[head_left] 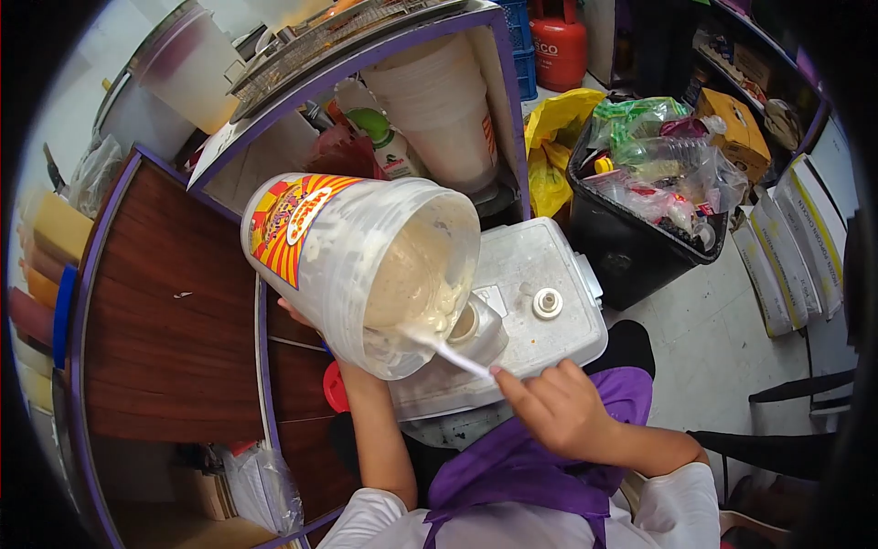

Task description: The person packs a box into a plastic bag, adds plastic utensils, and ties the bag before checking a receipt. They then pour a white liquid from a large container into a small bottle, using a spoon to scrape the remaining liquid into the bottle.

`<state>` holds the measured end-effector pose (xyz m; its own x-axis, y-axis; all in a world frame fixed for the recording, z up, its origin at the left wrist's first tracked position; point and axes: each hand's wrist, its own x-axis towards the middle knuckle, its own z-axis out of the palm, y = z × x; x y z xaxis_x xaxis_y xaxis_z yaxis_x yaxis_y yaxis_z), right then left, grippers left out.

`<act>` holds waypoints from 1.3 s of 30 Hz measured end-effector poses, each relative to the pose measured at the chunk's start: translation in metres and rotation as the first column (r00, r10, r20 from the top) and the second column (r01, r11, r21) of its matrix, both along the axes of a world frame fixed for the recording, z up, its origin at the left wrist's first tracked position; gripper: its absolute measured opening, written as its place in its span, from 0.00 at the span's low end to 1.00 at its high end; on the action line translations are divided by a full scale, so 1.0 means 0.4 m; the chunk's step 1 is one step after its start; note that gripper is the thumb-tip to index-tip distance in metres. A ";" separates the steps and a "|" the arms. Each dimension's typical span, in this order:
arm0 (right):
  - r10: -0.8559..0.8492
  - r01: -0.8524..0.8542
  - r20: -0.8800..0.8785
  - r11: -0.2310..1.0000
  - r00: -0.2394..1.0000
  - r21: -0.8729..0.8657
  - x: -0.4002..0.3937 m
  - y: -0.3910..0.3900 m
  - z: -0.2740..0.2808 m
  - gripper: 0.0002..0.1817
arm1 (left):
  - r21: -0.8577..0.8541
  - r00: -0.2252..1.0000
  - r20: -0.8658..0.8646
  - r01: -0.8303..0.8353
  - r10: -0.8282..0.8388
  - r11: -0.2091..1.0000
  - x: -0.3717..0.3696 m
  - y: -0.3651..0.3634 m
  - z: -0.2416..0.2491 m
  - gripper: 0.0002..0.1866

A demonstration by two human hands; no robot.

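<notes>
A large translucent plastic bucket [343,261] with a red and yellow label is tilted sideways, its open mouth toward the lower right. Pale, creamy sauce [412,284] coats its inside and gathers at the lower rim. My left hand [296,313] supports it from beneath, mostly hidden behind its wall. In my right hand [562,407] is the handle of a white spatula [465,360], whose tip is in the sauce near the rim. Just below that rim is an open-mouthed plastic bottle [485,337]. A nozzle cap [547,303] sits apart on the white box lid [540,256].
A black bin [631,252] full of plastic waste stands ahead right, beside a yellow bag [553,156]. Stacked buckets [439,110] fill a shelf ahead. A wooden cabinet [174,302] is at left; flattened cartons [796,247] lean at right. A red gas cylinder [558,46] stands behind.
</notes>
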<state>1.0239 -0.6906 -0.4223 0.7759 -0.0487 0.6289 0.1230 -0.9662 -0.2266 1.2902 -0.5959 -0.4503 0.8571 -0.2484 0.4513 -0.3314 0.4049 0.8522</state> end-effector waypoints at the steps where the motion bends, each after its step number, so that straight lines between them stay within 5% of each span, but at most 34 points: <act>1: 0.024 -0.024 0.013 1.000 1.000 -0.005 0.000 0.012 0.005 0.24 | 0.008 1.000 0.009 -0.001 0.001 1.000 -0.012 0.012 -0.009 0.42; 39: -0.174 0.174 0.003 0.985 0.985 -0.007 0.014 -0.064 0.003 0.26 | 0.073 0.933 0.353 -0.103 0.071 0.992 0.058 0.001 -0.075 0.40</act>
<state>1.0295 -0.7162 -0.4212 0.7544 -0.1781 0.6318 -0.0464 -0.9746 -0.2193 1.3134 -0.5955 -0.4804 0.6695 -0.2327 0.7054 -0.6448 0.2894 0.7075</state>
